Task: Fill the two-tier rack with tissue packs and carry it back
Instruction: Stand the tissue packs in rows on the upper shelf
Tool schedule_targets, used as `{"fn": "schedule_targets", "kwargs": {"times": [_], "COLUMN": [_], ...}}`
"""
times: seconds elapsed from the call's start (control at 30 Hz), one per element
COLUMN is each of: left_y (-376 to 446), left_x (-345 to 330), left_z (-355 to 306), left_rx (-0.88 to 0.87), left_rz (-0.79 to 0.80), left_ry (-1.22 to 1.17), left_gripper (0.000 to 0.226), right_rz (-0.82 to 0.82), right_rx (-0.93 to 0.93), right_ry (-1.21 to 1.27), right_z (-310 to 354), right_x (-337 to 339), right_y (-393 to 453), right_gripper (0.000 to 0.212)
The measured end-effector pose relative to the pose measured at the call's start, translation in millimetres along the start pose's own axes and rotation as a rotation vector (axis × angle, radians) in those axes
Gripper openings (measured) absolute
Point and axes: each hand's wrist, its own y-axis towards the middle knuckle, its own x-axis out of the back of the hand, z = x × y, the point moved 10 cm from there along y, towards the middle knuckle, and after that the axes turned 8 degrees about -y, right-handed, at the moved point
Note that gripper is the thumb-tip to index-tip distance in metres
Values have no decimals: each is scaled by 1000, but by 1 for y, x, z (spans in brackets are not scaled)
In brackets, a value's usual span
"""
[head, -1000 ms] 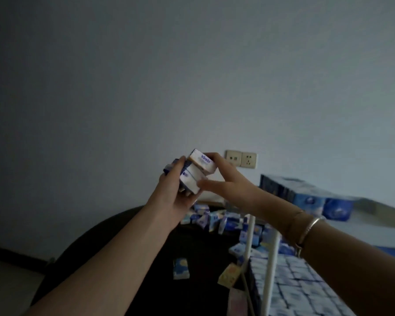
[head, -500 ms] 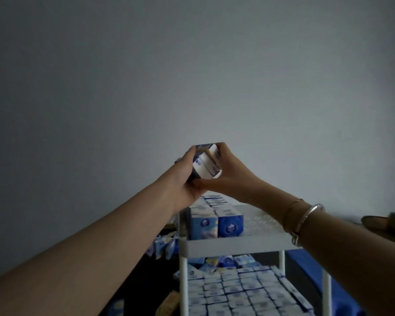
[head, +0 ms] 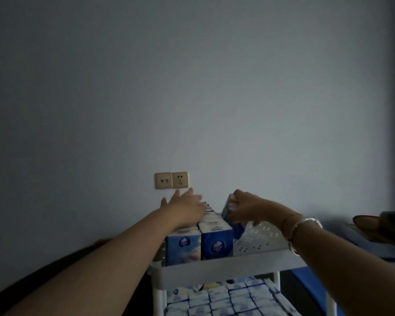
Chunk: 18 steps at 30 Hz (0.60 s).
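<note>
The rack (head: 255, 258) is standing at the lower centre of the frame, white, with two tiers. Its lower tier (head: 226, 299) is showing packs laid edge to edge across all of its visible area; by that evidence, loading there is finished. The top tier (head: 260, 236) is carrying two rows of packs (head: 205, 238) along its left side, running from the near rim toward the wall. The perforated floor on the right of that tier is lying bare.

The left hand (head: 187, 207) is reaching over the rows at the centre of the frame, fingers straight and spread, palm resting on or just above the pack tops; contact cannot be confirmed. Its grip is apart and is holding nothing.

The right hand (head: 246, 209) is working just right of centre. Its grip is clamped on a small stack of packs, the held packs (head: 232, 215), fingers curled over the top. The stack is tilting left, with its lower edge at or near the tier floor, just beside the second row.

Procedure for the step in hand, starting a third row:
1. Keep the left hand bracing the rows while the stack is going in.
2. Set the stack upright, flush against the second row, with no gap.
3. Release only once the packs are standing squarely.

Risk: a tilted release is likely to topple neighbouring packs.
</note>
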Motion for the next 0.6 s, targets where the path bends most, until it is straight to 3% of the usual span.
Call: {"fn": "schedule_targets", "kwargs": {"times": [0.13,0.3,0.5,0.6], "left_y": [6,-1,-2,-5], "left_x": [-16,-16,-20,-21], "left_z": [3,-8,-15,-16], "left_rx": [7,5,-87,-95], "left_rz": [100,112,171,191], "left_ry": [-66,63,222,268], "left_gripper": [46,46,45,46], "right_rz": [-36,-24,-114,-122], "right_rx": [143,124,234,298], "right_ry": [150,202,-213,-223], "right_z": [18,3,20,32], "right_x": [-20,-24,-25,-28], "right_y": [26,28,14,12], "right_gripper": [56,82,70,77]}}
